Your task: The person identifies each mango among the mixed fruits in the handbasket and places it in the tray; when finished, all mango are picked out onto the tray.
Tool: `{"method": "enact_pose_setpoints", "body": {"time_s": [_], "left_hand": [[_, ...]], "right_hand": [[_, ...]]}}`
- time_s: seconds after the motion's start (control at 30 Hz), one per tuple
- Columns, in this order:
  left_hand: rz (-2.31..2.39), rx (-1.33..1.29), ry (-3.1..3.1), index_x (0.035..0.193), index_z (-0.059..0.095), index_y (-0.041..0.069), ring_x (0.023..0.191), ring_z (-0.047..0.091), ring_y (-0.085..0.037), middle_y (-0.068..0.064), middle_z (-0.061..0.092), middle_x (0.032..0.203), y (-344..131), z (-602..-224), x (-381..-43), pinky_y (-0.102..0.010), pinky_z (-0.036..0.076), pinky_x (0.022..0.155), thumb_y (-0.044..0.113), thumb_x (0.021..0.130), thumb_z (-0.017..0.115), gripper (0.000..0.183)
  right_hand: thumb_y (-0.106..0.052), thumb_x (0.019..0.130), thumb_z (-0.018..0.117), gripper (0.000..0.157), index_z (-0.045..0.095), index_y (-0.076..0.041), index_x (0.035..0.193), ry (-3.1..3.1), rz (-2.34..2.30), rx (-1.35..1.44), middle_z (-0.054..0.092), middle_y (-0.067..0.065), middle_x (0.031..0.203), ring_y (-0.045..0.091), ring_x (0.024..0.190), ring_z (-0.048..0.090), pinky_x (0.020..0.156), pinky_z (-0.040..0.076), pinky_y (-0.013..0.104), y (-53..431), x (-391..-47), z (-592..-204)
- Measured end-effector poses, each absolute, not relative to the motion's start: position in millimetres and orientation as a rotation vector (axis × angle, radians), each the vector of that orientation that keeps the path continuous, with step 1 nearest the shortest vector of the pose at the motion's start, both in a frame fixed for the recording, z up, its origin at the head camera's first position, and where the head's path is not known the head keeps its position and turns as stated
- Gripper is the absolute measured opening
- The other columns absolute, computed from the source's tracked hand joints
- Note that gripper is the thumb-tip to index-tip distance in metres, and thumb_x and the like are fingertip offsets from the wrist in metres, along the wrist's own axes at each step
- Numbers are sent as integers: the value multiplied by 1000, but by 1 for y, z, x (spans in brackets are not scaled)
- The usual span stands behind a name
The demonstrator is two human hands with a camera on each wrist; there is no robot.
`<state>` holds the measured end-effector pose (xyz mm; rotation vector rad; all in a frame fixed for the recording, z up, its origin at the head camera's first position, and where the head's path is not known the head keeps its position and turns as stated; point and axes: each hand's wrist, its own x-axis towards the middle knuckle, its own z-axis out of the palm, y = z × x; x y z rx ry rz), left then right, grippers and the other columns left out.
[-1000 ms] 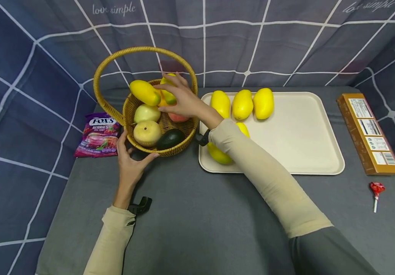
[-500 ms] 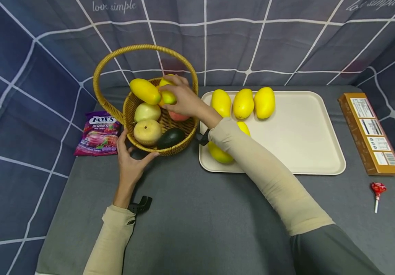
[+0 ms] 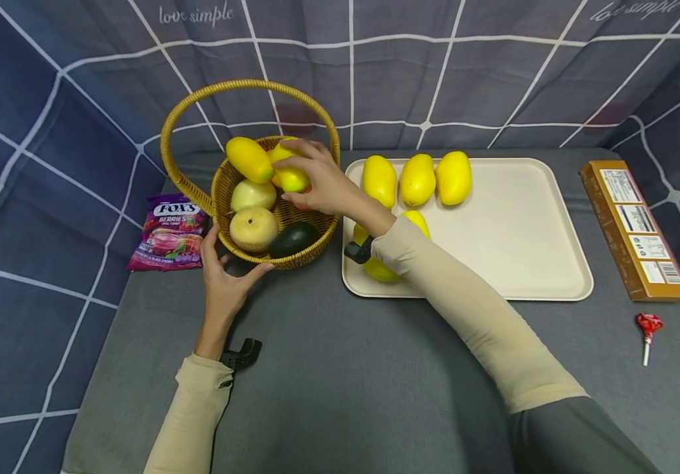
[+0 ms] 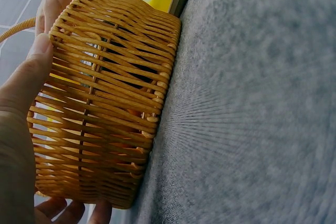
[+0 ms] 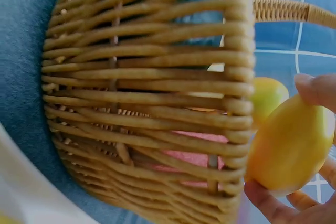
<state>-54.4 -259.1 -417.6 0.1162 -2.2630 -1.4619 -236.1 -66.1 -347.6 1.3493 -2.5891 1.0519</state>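
A wicker basket (image 3: 310,259) with a tall handle stands on the grey table, left of the middle. My left hand (image 3: 224,286) grips its near left side; in the left wrist view the thumb (image 4: 39,51) lies near the rim. Over the basket's right part, my right hand (image 3: 323,181) holds a yellow mango (image 5: 291,142) between thumb and fingers. Another mango (image 3: 249,160) lies at the back of the basket, near two pale round fruits (image 3: 253,229) and a dark green avocado (image 3: 294,239). A reddish fruit (image 5: 194,158) shows through the weave.
Right of the basket is a cream tray (image 3: 511,230) with several mangoes (image 3: 417,180), some partly hidden by my right arm. A purple candy bag (image 3: 172,234) lies left of the basket. A brown box (image 3: 636,230) and a red lollipop (image 3: 649,324) lie far right.
My right hand has shifted slightly right and nearer to me, with the mango in its fingers. The left hand and the basket look unmoved.
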Motion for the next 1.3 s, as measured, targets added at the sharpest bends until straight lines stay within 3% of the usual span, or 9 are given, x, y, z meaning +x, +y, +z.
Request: {"method": "enact_pose_setpoints", "body": {"time_s": [0.27, 0.53, 0.7, 0.87, 1.13, 1.3], "left_hand": [[-1467, 133, -2270, 151, 23, -4, 139, 29, -34, -25, 24, 153, -257, -414, -54, -59, 33, 101, 20, 72, 88, 105], [-1438, 137, -2277, 154, 24, 11, 139, 30, -21, -10, 26, 157, -270, -439, -60, -54, 35, 102, 24, 69, 91, 109], [-1436, 118, -2261, 154, 26, 14, 137, 32, -18, -6, 29, 155, -270, -440, -59, -49, 36, 101, 24, 69, 90, 107], [-1425, 128, -2268, 154, 26, 12, 137, 32, -17, -6, 30, 155, -270, -440, -59, -46, 36, 101, 21, 69, 91, 107], [-1458, 109, -2260, 152, 24, -1, 137, 30, -32, -23, 27, 153, -260, -422, -55, -60, 33, 101, 14, 69, 90, 106], [-1467, 134, -2268, 151, 24, -3, 137, 29, -32, -24, 27, 153, -252, -408, -50, -62, 31, 102, 11, 71, 88, 104]], "right_hand": [[-33, 85, 75, 48, 65, -18, 129, -2530, 1063, 1365, 41, 7, 152, 33, 135, 33, 110, 28, 40, -50, -225, -341], [-35, 84, 76, 46, 67, -17, 126, -2419, 1094, 1444, 41, 8, 152, 30, 139, 29, 113, 25, 40, -37, -207, -332], [-35, 83, 77, 47, 68, -16, 125, -2332, 1104, 1479, 44, 10, 149, 31, 139, 30, 114, 23, 40, -28, -199, -329], [-33, 82, 78, 46, 69, -15, 124, -2257, 1161, 1501, 46, 11, 148, 30, 139, 32, 115, 24, 42, -15, -194, -329], [-30, 80, 81, 45, 69, -17, 122, -2251, 1169, 1441, 47, 9, 147, 27, 139, 33, 115, 24, 43, 15, -187, -330], [-26, 77, 83, 46, 70, -16, 120, -2237, 1177, 1396, 48, 10, 146, 29, 139, 34, 115, 24, 44, 35, -187, -331]]}}
